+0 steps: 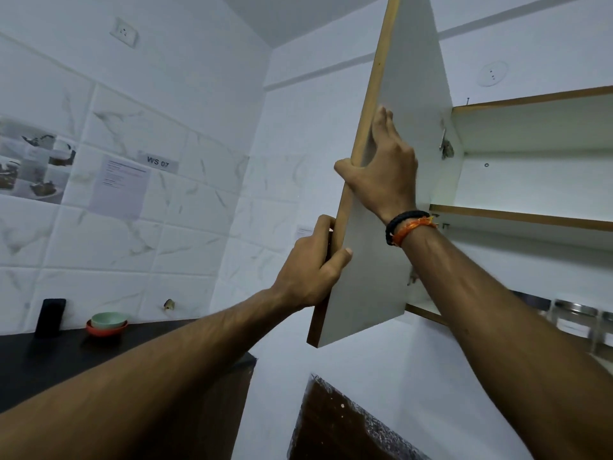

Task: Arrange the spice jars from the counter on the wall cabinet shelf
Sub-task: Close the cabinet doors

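Both hands are up on the open cabinet door [394, 200], which stands swung out toward the left of the wall cabinet [544, 167]. The left hand [311, 270] grips the door's brown front edge low down, fingers curled round the far side and the thumb laid over the white inner face. Higher up, the right hand [384, 171] lies on that inner face with its fingers straight and pressed flat, only the thumb hooked round the brown edge (the wrist carries a black band and an orange thread [409, 227]). To the right of the door the cabinet's white interior shows, with a brown-edged shelf [524, 215] running across it. The spice jars [577, 323], clear with metal lids, stand low at the far right below the cabinet, partly hidden by the right forearm; what they rest on cannot be made out. On the left, a dark counter [39, 356] runs along the tiled wall, bearing a green bowl nested in an orange bowl [106, 323] and a black phone [50, 317] propped upright against the tiles. A label reading "WS 07" [158, 162] is stuck to the wall above.
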Available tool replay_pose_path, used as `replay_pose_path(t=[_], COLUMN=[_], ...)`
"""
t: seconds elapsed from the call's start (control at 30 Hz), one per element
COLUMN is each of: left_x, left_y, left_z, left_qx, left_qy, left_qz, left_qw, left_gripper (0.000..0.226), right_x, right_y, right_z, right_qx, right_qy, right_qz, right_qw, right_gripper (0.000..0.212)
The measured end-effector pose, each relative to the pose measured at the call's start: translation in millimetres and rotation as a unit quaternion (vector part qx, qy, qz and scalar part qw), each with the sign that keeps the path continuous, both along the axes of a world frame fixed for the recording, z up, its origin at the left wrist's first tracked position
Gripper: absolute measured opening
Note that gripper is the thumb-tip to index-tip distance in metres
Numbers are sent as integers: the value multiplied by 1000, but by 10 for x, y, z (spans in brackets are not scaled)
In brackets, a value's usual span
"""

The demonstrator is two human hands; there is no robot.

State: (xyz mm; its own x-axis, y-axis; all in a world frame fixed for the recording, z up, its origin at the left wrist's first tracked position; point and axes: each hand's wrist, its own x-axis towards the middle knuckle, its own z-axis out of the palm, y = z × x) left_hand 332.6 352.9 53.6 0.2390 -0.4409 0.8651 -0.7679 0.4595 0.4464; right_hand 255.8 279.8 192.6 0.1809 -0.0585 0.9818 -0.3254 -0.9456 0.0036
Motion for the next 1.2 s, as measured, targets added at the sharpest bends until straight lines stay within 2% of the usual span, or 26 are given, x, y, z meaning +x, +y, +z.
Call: replay_pose_path(t=[0.13,0.33,0.47,0.67,0.93,1.03,1.2], left_x=[-288,-926,-1369,-2040,-2623,-2730,-2815], left_y=[-181,-628,-927,-1384,-1915,-2065,-2324], left_z=[0,15,-37,-27,-20,-20,-21], left_qx=[-14,-12,-11,5,30,46,74], left_qy=[-57,-105,-139,-175,-207,-231,-315], left_qz=[-66,-146,-140,-119,-75,-64,-52], left_qw=[996,984,980,977,975,970,945], left_gripper=[39,82,93,109,118,120,120], right_x=[-452,-1207,-1718,-2391,-3137,-3281,-3451], right_y=[-64,-163,-281,-539,-972,-1127,-1413], right_z=[-16,-59,-90,-200,-170,-135,-153], right_qx=[2,2,8,64,109,103,97], right_qy=[-45,-90,-118,-149,-97,-52,-21], right_qz=[33,59,24,-16,-67,-142,-268], right_qw=[998,994,993,987,987,983,958], right_gripper=[96,75,61,64,54,53,63])
